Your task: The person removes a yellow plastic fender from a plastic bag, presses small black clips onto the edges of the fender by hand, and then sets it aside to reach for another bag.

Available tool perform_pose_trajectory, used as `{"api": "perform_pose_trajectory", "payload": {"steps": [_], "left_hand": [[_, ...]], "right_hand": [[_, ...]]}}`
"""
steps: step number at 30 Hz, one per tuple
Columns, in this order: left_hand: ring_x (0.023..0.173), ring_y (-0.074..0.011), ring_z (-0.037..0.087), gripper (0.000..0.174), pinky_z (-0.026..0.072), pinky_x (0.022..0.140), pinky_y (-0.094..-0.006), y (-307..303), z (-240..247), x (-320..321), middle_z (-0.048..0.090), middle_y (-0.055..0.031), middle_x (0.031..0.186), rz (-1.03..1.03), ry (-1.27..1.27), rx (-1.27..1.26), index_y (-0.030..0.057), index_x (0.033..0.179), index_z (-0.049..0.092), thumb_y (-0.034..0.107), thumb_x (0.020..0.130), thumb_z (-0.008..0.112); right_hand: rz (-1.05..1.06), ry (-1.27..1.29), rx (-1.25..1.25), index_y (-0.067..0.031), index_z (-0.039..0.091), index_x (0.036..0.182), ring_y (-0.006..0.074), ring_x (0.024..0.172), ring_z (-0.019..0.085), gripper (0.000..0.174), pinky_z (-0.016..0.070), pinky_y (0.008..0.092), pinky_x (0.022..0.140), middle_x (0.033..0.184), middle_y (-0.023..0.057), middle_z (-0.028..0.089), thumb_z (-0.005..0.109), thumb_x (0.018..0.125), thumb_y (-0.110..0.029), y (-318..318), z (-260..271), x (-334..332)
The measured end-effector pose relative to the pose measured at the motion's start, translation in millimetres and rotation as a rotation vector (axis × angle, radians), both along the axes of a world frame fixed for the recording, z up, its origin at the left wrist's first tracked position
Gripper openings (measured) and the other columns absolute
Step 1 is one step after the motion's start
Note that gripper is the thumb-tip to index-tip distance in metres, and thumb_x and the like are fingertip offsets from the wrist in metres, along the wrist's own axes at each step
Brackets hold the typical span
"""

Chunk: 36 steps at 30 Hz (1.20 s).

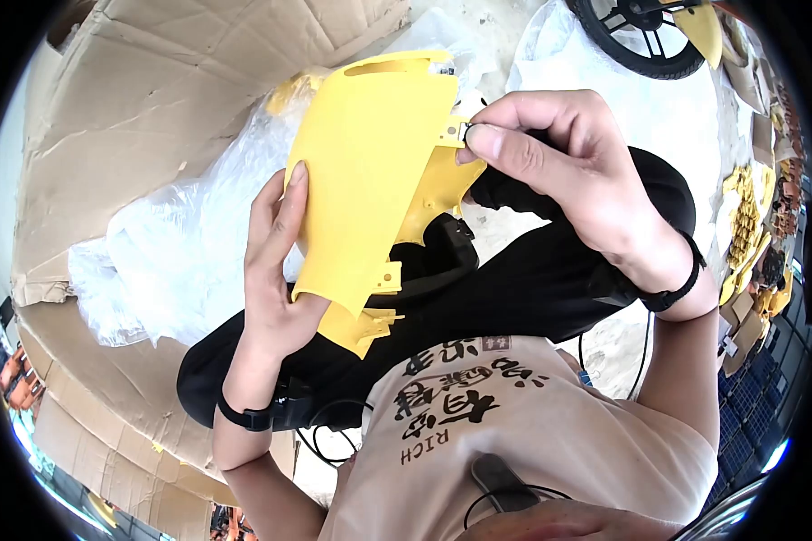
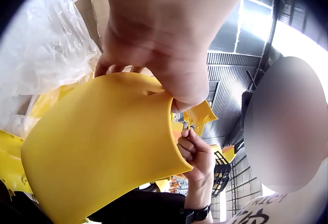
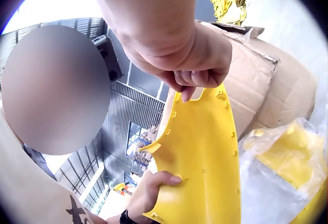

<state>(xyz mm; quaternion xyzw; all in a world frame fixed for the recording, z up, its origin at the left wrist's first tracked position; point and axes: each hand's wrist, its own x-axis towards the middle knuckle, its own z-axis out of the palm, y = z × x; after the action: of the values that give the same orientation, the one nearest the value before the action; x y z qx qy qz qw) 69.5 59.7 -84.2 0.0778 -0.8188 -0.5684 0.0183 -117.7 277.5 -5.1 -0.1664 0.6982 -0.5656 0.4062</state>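
Note:
A curved yellow plastic panel (image 1: pixel 374 171) is held over the person's lap. The left hand (image 1: pixel 275 257) grips its lower left edge, fingers on the smooth outer face; in the right wrist view the left thumb (image 3: pixel 166 179) lies against the inner face. At a tab on the panel's right edge, the right hand (image 1: pixel 573 158) pinches a small metal clip (image 1: pixel 464 132) between thumb and index finger. In the right wrist view, small tabs line the panel's inner edges. More yellow plastic (image 1: pixel 438 194) shows below the panel, partly hidden by it.
Large cardboard sheets (image 1: pixel 153 99) and clear plastic wrap (image 1: pixel 180 243) lie at the left, with wrapped yellow parts (image 3: pixel 292 152) among them. A black wheel (image 1: pixel 641 36) stands at the top right. Yellow parts (image 1: pixel 744 216) are heaped at the far right.

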Motion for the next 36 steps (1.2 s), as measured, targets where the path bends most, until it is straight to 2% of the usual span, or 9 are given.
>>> {"api": "perform_pose_trajectory", "payload": {"steps": [5,11,13,19,20,26,31,35,36], "left_hand": [[0.13,-0.0345,0.045,0.078,0.0366,0.106,-0.0398,3,5,-1,0.041,-0.0223,0.142,-0.018,0.0,0.105,0.003,0.146,0.043,-0.001,0.072,0.07],[0.129,-0.0319,0.046,0.081,0.0376,0.106,-0.0397,-7,6,0,0.041,-0.0212,0.142,-0.12,-0.025,-0.055,0.0042,0.148,0.04,-0.002,0.073,0.071],[0.132,-0.0293,0.045,0.082,0.0372,0.107,-0.0393,-2,1,0,0.038,-0.02,0.147,-0.126,-0.011,0.116,0.0041,0.15,0.035,0.002,0.076,0.071],[0.142,-0.0259,0.035,0.09,0.0337,0.111,-0.0394,1,4,-1,0.024,-0.0169,0.159,-0.144,-0.189,0.768,-0.0022,0.152,0.023,0.029,0.084,0.072],[0.144,-0.0277,0.031,0.097,0.0306,0.113,-0.0407,0,10,-4,0.022,-0.0181,0.159,-0.129,-0.255,0.793,-0.0035,0.152,0.023,0.037,0.081,0.075],[0.147,-0.0307,0.023,0.095,0.0253,0.115,-0.0422,-6,10,1,0.02,-0.0192,0.16,-0.179,-0.219,0.676,-0.0027,0.152,0.022,0.033,0.081,0.074],[0.136,-0.0273,0.041,0.088,0.0318,0.112,-0.0383,5,14,-6,0.035,-0.0169,0.153,-0.022,-0.199,0.553,0.0014,0.152,0.027,0.023,0.079,0.07],[0.121,-0.0224,0.056,0.087,0.0381,0.106,-0.0343,-1,13,-10,0.05,-0.0127,0.141,0.186,-0.237,0.582,0.0048,0.152,0.03,0.013,0.072,0.061],[0.119,-0.0216,0.056,0.087,0.0379,0.106,-0.0337,1,16,-12,0.054,-0.0129,0.136,0.246,-0.232,0.563,0.0047,0.152,0.031,0.01,0.069,0.056]], "right_hand": [[0.004,-0.093,-0.007,0.0048,0.071,0.096,-0.0001,0.061,0.045,0.021,0.0343,0.0186,0.053,0.07,-0.0022,0.062,0.065,0.094,-0.015,1,-3,0],[0.153,0.111,-0.07,0.0038,0.07,0.097,-0.0007,0.051,0.033,0.024,0.0247,0.0182,0.048,0.073,-0.0027,0.063,0.063,0.096,-0.019,2,-12,2],[0.018,-0.1,-0.032,0.0042,0.07,0.096,0.0,0.052,0.034,0.024,0.0283,0.0186,0.05,0.072,-0.0028,0.063,0.063,0.096,-0.019,-3,0,4],[0.079,0.078,-0.212,0.0037,0.065,0.094,0.0016,0.052,0.03,0.034,0.0305,0.0193,0.053,0.06,-0.0068,0.044,0.055,0.101,-0.028,-7,-3,5],[0.09,0.088,-0.265,0.004,0.064,0.094,0.0019,0.052,0.03,0.035,0.0306,0.0197,0.053,0.059,-0.0062,0.042,0.053,0.101,-0.029,-6,-4,6],[0.135,0.15,-0.234,0.0051,0.065,0.096,0.0018,0.051,0.032,0.043,0.027,0.0199,0.048,0.059,-0.0058,0.043,0.054,0.101,-0.036,-7,-4,6],[-0.018,-0.126,-0.029,0.0035,0.064,0.103,0.0034,0.051,0.027,0.045,0.0244,0.02,0.048,0.061,-0.0067,0.041,0.049,0.103,-0.039,-12,-6,10],[-0.105,-0.66,-0.211,0.0053,0.054,0.124,0.0082,0.068,0.038,0.039,0.0349,0.0213,0.062,0.087,0.0011,0.049,0.046,0.102,-0.026,-11,-14,6],[-0.033,-0.725,-0.278,0.007,0.049,0.131,0.0102,0.079,0.045,0.041,0.0424,0.0239,0.074,0.102,0.007,0.055,0.046,0.099,-0.019,-6,-17,2]]}}
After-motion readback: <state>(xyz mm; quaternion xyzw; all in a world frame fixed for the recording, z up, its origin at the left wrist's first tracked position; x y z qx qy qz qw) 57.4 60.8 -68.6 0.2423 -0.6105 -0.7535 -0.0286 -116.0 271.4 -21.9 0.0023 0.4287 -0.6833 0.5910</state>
